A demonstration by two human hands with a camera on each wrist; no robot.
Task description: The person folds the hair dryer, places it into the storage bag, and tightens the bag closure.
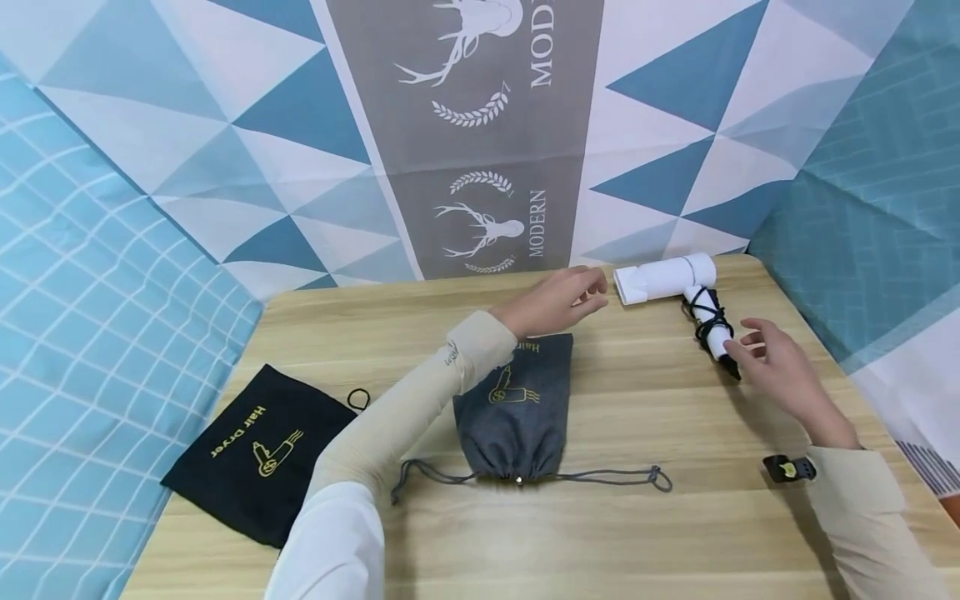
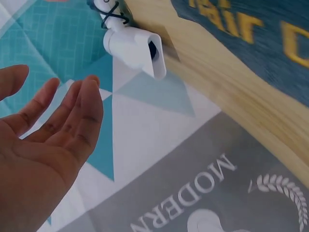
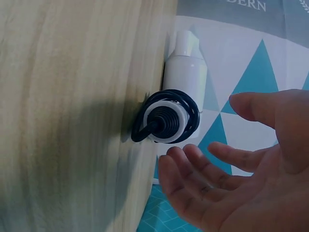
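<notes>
White hair dryer (image 1: 663,278) lies on its side at the far right corner of the table (image 1: 600,533), close to the patterned cloth backdrop (image 1: 491,137). Its nozzle (image 1: 632,285) points left; its handle (image 1: 721,340) extends toward the near side, wound with a black cord (image 3: 193,116). Left hand (image 1: 555,300): unclenched, fingers loosely bent, grasping nothing; it hovers just left of the nozzle, a gap visible between them in the head view. Right hand (image 1: 780,371): likewise released, thumb and fingers spread apart, held just beside the handle's cord end; contact there cannot be told. Below the left wrist, a dark grey pouch (image 1: 517,429) lies flat with a yellow dryer print, its gathered mouth toward the near edge and a drawstring (image 1: 611,477) stretched out to either side. The left forearm covers part of its lettering. At left, a black pouch (image 1: 240,475) marked "Hair Dryer" in yellow lies askew, a small cord loop (image 1: 358,390) at its right corner, the left sleeve (image 1: 390,429) overlapping its near right edge.
</notes>
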